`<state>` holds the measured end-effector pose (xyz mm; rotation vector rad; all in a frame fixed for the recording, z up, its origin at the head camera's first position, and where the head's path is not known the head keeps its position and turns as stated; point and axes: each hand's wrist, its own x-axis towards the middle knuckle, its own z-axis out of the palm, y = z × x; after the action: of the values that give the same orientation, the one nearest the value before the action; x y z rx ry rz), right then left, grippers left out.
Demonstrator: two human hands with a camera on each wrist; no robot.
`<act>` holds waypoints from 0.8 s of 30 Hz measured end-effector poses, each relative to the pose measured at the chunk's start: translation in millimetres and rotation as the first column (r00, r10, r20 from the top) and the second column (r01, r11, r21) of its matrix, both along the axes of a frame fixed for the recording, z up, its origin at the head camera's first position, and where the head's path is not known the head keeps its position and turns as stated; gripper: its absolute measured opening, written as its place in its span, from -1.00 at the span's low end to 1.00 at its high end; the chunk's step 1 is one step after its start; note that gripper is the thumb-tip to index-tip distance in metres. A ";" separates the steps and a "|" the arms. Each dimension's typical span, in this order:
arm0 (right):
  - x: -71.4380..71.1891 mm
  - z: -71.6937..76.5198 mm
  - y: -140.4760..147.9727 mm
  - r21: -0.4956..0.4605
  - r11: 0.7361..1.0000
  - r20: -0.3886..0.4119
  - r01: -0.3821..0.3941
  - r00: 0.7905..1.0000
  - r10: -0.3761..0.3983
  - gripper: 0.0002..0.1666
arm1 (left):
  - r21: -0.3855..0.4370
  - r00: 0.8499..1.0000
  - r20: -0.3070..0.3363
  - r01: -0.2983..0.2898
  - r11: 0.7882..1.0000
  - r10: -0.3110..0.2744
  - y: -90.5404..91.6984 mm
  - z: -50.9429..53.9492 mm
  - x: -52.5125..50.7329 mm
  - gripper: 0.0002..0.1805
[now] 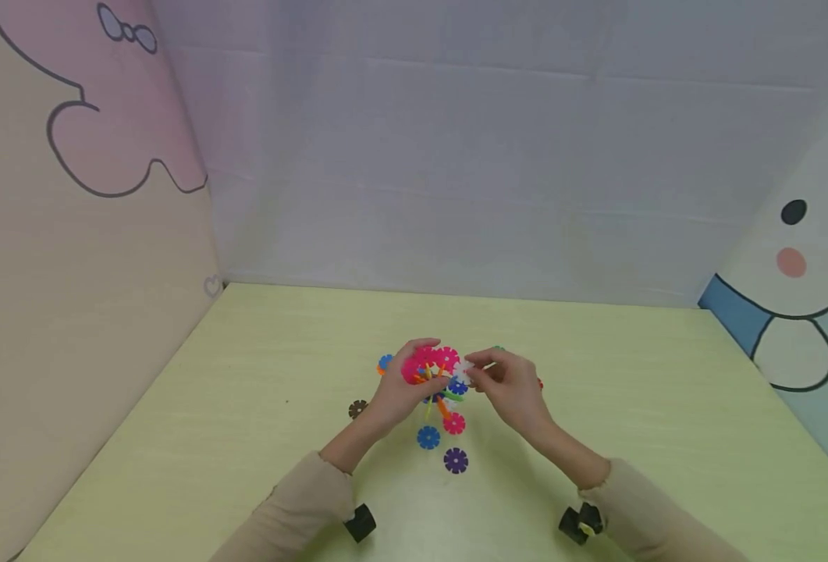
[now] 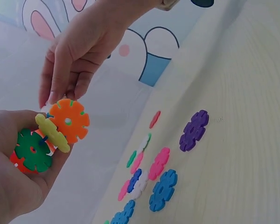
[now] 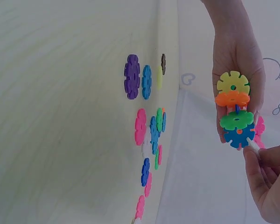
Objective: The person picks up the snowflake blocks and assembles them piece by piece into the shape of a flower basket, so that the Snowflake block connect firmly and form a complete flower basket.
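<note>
My left hand [image 1: 401,388] grips a cluster of joined notched plastic discs [image 1: 424,367] above the table. In the left wrist view an orange disc [image 2: 69,121], a yellow disc [image 2: 52,133] and a green disc [image 2: 32,150] of it show against the palm. My right hand [image 1: 515,388] pinches a white disc [image 1: 463,371] at the cluster's right side. From the right wrist, the white disc [image 3: 254,145] appears edge-on, touching the cluster's blue disc [image 3: 239,136]; whether it is slotted in, I cannot tell.
Loose discs lie on the table below the hands, among them a purple one [image 1: 456,460], a blue one [image 1: 428,437], a pink one [image 1: 454,423] and a brown one [image 1: 358,409]. Black objects [image 1: 360,523] are by both sleeves. A pale curtain [image 1: 414,156] hangs behind the table.
</note>
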<state>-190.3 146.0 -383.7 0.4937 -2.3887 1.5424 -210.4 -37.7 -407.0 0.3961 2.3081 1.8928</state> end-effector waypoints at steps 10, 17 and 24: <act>4.8 -6.6 -10.9 -0.129 0.990 0.002 0.053 0.999 -0.053 -0.83 | 0.097 0.996 0.013 -0.084 0.992 0.083 1.9 8.4 0.9 -0.41; 4.9 -7.9 -12.4 -0.133 0.991 -0.060 0.007 0.998 -0.015 -0.83 | -0.031 0.999 0.012 -0.046 0.998 0.047 0.4 9.7 4.2 -0.43; 15.8 11.9 -17.9 -0.127 0.992 -0.067 0.007 0.998 -0.016 -0.83 | -0.007 0.999 -0.010 -0.042 0.999 0.042 -0.2 10.1 6.4 -0.42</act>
<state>-174.5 128.1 -371.7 0.4956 -2.2225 1.6332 -204.0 -37.9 -396.8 0.3597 2.3468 1.9055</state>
